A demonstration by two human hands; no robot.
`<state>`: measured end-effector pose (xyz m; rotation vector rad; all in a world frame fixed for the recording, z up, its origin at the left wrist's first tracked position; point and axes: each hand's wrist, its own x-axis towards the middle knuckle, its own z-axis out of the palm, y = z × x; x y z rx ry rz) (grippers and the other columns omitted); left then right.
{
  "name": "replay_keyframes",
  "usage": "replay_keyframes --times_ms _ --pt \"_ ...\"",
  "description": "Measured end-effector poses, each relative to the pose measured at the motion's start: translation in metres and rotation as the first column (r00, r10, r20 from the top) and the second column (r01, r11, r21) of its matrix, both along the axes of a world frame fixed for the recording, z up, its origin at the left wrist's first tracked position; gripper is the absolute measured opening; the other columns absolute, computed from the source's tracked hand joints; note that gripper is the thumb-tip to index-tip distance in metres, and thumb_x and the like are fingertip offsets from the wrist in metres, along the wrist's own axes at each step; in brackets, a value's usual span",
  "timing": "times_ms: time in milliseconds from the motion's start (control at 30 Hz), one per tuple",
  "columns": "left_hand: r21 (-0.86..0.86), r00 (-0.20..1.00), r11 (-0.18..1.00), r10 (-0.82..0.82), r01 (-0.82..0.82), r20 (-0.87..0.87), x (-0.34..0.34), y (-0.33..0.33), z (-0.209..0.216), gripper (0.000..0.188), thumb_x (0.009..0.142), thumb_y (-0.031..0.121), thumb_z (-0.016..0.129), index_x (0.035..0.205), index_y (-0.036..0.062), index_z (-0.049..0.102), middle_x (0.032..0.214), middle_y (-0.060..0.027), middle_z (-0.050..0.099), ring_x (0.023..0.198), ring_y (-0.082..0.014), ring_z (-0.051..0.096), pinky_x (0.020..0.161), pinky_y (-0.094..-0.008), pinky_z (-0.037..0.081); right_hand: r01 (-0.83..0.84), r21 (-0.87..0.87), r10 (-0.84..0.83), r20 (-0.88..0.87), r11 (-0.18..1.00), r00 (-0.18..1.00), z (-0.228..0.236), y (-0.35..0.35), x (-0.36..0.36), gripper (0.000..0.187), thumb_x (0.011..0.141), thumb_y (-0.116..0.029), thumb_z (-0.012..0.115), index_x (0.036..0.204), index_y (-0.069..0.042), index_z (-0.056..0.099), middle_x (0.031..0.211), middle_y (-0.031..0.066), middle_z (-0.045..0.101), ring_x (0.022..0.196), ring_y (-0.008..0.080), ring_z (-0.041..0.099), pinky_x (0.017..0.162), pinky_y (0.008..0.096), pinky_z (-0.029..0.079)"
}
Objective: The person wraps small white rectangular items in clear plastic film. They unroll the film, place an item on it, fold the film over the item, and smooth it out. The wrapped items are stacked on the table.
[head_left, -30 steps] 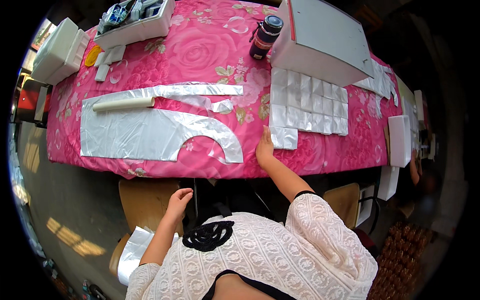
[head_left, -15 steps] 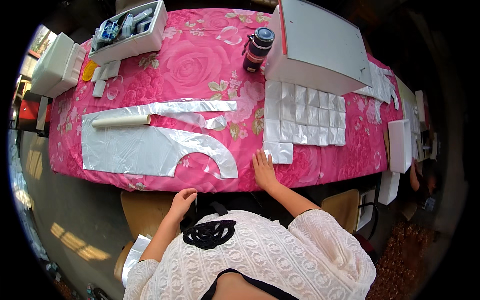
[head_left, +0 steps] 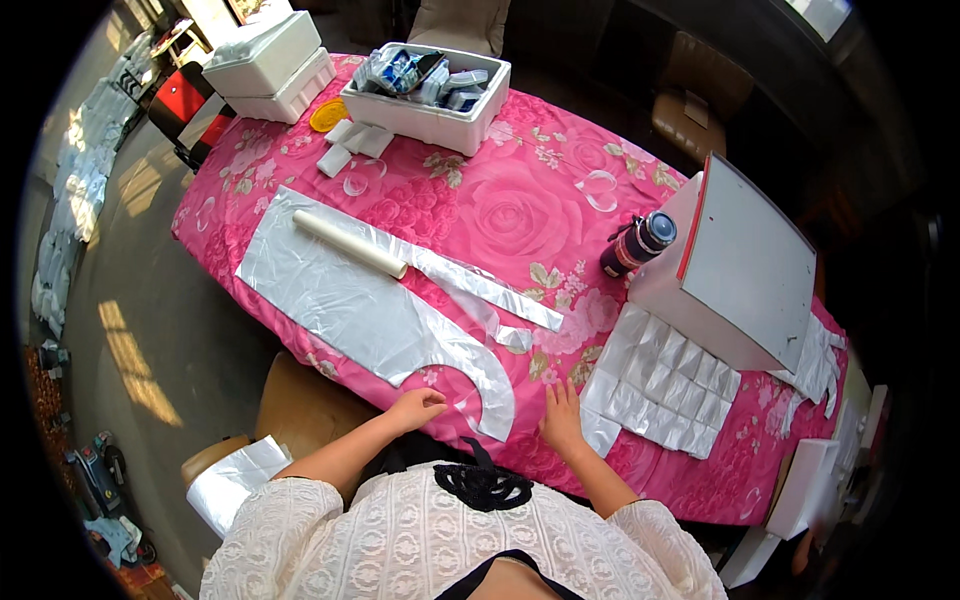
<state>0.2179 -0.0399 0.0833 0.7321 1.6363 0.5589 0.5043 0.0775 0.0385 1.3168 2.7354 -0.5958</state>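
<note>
A thin, shiny white plastic sheet (head_left: 340, 310), shaped like an apron with a curved cut-out and long strips, lies flat on the table. A pale tube (head_left: 350, 243) rests across it. Beside the sheet's curved end, at the table's near edge, my left hand (head_left: 416, 408) hovers with loosely bent fingers and nothing visible in them. My right hand (head_left: 563, 424) lies on the pink cloth with fingers stretched out, between that sheet and the rows of small folded white plastic squares (head_left: 665, 375). Its edge is close to the nearest square (head_left: 600, 432).
A pink floral cloth (head_left: 510, 210) covers the table. A dark flask (head_left: 640, 243) stands beside a large white box (head_left: 750, 270). Farther left are a foam box of packets (head_left: 430, 120), a yellow lid (head_left: 328, 115) and stacked foam boxes (head_left: 270, 70). White plastic pieces (head_left: 815, 365) lie far right.
My view has turned, so the table now slants. My left hand has risen from below the table edge to beside the sheet's curved end. The right hand has shifted slightly off the nearest square.
</note>
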Motion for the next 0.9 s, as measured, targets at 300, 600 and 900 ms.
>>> replay_keyframes --times_ms 300,600,900 --pt "-0.068 0.986 0.987 -0.15 0.145 -0.076 -0.011 0.013 -0.002 0.035 0.08 0.02 0.061 0.107 -0.0005 0.055 0.102 -0.012 0.06 0.093 -0.0189 0.058 0.08 -0.0292 0.046 0.082 -0.022 -0.084 -0.098 0.996 0.992 0.021 0.055 -0.018 0.061 0.065 -0.007 0.059 0.122 0.003 0.04 0.125 0.0231 0.039 0.123 0.0403 0.026 0.103 0.0445 0.022" --pt "-0.005 0.926 0.938 -0.343 0.346 -0.158 -0.021 0.037 0.0 0.036 0.078 0.022 0.062 0.105 -0.0004 0.056 0.1 -0.0135 0.061 0.089 -0.0216 0.06 0.078 -0.0305 0.047 0.172 -0.134 -0.179 -0.046 0.976 0.983 -0.003 0.012 -0.014 0.059 0.067 -0.009 0.059 0.122 0.004 0.04 0.125 0.0221 0.04 0.122 0.0398 0.027 0.103 0.0434 0.023" --pt "-0.046 0.829 0.833 -0.553 0.551 -0.084 -0.05 0.052 -0.019 0.037 0.078 0.023 0.063 0.108 0.0028 0.056 0.1 -0.0128 0.061 0.088 -0.0209 0.06 0.078 -0.0305 0.047 0.282 -0.068 -0.285 -0.026 0.957 0.958 -0.003 0.006 -0.041 0.057 0.067 -0.009 0.059 0.119 0.005 0.041 0.123 0.0216 0.041 0.122 0.039 0.028 0.103 0.042 0.023"
